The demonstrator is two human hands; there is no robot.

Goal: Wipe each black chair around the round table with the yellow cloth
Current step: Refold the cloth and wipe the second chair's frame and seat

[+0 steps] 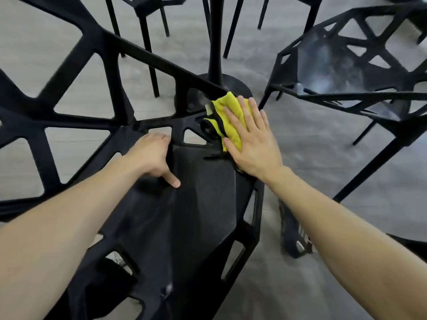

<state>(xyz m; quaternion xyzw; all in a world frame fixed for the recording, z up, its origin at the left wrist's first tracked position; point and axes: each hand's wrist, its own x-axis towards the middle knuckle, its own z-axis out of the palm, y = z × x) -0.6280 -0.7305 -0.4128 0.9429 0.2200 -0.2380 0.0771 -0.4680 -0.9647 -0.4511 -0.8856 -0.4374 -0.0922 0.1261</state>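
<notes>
— Right grip (248,139)?
— Flat, fingers straight, pressing the yellow cloth (227,116) onto the near black chair (196,204) at its seat's far edge.
— Left grip (154,155)?
— Beside it, fingers curled around the chair's frame.

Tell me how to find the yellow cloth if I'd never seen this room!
Start at the big black chair right under the camera. Follow its seat to the far edge, where the right hand lies flat; the cloth is pressed under those fingers. It is the only bright yellow thing here, with a dark trim, among black chairs and grey floor.
</notes>
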